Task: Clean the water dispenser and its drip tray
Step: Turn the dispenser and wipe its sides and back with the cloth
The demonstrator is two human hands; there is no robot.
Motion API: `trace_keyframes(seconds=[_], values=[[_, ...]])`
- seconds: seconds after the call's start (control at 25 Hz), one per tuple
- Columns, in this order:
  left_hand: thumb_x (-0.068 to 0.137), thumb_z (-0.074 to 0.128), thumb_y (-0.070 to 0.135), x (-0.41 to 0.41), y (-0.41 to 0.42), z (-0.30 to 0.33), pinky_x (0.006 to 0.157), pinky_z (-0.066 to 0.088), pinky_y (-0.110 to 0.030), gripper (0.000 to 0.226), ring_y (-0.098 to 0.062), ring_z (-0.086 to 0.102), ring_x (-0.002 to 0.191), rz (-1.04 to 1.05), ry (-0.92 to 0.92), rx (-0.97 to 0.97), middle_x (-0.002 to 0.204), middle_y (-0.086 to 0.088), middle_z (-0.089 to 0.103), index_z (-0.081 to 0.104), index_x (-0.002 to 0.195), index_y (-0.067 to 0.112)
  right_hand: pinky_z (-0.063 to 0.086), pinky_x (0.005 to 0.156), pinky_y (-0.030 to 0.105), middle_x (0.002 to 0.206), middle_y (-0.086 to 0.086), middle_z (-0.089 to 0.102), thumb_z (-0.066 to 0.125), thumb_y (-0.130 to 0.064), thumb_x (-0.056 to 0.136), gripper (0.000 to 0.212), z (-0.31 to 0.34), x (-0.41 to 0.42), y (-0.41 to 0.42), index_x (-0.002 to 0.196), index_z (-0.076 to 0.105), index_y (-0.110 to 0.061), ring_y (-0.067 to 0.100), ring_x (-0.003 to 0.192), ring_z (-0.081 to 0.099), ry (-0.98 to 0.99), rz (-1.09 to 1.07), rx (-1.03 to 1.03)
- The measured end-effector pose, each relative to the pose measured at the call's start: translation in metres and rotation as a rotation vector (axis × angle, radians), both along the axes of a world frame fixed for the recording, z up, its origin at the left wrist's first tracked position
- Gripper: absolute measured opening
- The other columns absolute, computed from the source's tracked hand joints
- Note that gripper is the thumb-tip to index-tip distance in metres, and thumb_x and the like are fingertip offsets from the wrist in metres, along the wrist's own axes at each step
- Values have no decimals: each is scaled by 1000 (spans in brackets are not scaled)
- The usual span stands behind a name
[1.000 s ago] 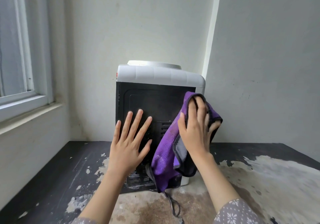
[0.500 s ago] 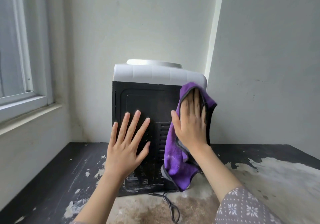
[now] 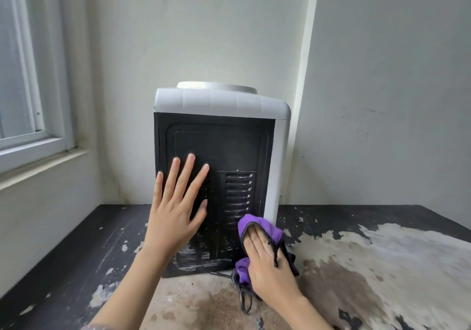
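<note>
My left hand lay flat, fingers spread, against the black rear panel of the water dispenser. My right hand pressed a purple cloth low at its right corner, on the worn table.

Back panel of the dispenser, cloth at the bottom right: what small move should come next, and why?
Probably slide the purple cloth leftward along the panel's bottom edge: pale smears show there, and the left hand lies flat, bracing the dispenser.

No readable text, label or number anywhere.
</note>
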State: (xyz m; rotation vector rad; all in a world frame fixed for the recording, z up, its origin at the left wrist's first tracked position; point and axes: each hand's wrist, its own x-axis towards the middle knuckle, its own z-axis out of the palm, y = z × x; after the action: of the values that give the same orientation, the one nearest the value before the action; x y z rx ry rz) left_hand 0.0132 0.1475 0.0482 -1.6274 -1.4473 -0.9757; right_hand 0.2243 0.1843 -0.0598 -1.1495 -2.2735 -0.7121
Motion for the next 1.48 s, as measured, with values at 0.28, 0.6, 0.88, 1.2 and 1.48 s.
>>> trace_keyframes(seconds=[0.28, 0.6, 0.88, 1.2, 1.48], values=[[87, 31, 40, 12, -44, -57, 119, -1, -37, 62, -6, -3, 145, -176, -456, -139, 158, 13, 2, 28, 147, 22, 56, 81, 27, 130, -16, 56, 32, -14, 73, 63, 10, 24, -20, 133, 53, -22, 2, 105, 62, 181, 195, -253], [87, 35, 49, 12, -57, -78, 112, 22, -37, 66, 7, 8, 138, -301, -593, -210, 152, 31, -10, 10, 147, 36, 7, 109, 38, 147, -6, -10, 22, -33, 95, 64, 79, -7, -19, 146, -10, -15, 1, 134, -4, 379, 107, -119], [77, 33, 68, 11, -66, -76, 111, 24, -27, 80, 7, 20, 136, -358, -751, -212, 148, 31, 12, 5, 146, 40, 14, 114, 49, 157, -5, -5, 20, -50, 92, 72, 99, -83, -22, 152, 8, -14, 19, 144, 15, 313, 95, -199], [77, 29, 70, 10, -69, -78, 116, 19, -35, 72, -3, 19, 141, -374, -859, -271, 150, 27, 15, 2, 141, 48, -1, 114, 38, 152, 1, 32, 52, -9, 85, 73, 108, -45, -18, 150, 20, -22, 31, 115, 57, 374, 59, 29], [75, 29, 70, 13, -71, -75, 114, 17, -30, 80, -3, 18, 141, -408, -916, -268, 145, 30, 15, 6, 146, 41, 48, 82, 61, 122, 8, 57, 67, 17, 55, 75, 113, -56, -13, 122, 46, -10, 23, 107, 47, 613, -9, 272]])
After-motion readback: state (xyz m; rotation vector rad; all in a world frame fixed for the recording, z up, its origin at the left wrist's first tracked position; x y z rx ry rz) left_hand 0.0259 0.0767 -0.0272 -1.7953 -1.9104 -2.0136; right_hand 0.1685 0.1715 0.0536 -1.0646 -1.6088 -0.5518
